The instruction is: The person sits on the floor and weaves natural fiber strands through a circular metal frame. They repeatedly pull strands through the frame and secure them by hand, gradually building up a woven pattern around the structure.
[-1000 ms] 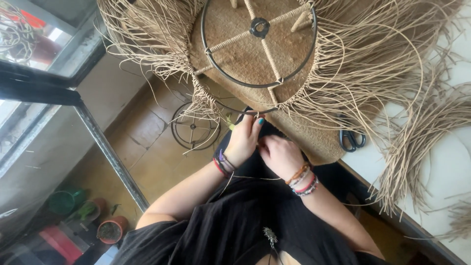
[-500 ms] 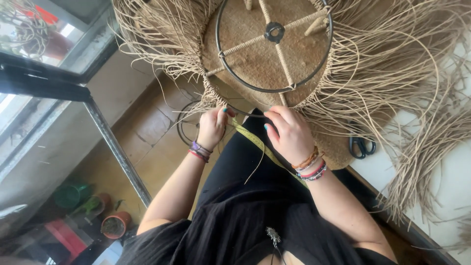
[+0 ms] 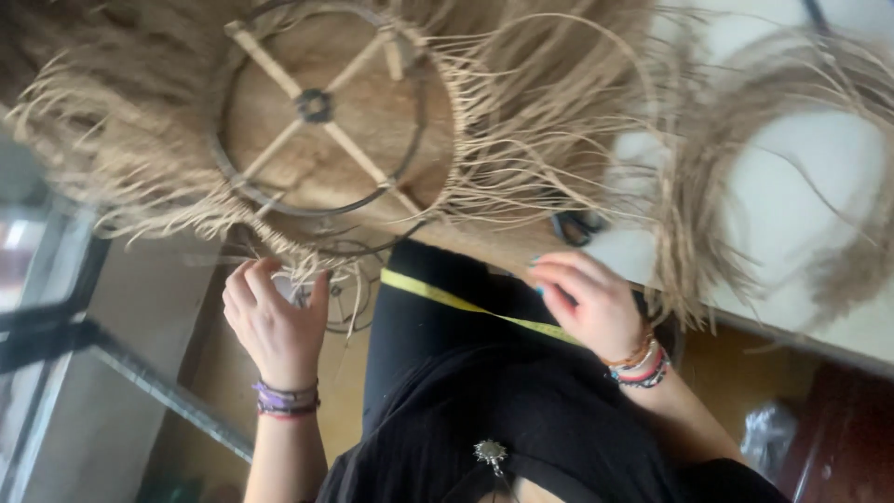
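Raffia fringe (image 3: 307, 256) hangs off the lower rim of the woven straw lampshade (image 3: 140, 140), which lies across our lap and the table edge with its open end turned up toward us, so the round metal frame (image 3: 317, 107) with its crossed spokes faces the camera and the rim is within easy reach. Our left hand (image 3: 275, 326) is raised to that rim, fingers curled loosely around the hanging strands, thumb and fingertips closing on a small tuft; the picture is blurred, so we cannot tell how firmly it grips. A yellow measuring tape (image 3: 466, 305) runs slantwise over our black-clad lap from just beside the fringe toward our right hand (image 3: 587, 303), which sits half closed with the fingers bent inward at the tape's far end; it seems to pinch or pin the tape, which lies straight as if pulled taut. Both wrists carry stacked bead bracelets. Beyond the right hand, dark-handled scissors (image 3: 575, 226) lie under the overhanging straw, near enough to grab. Farther right, a loose bundle of raffia (image 3: 745, 177) curves over the white table (image 3: 792, 214), kept apart from the shade.
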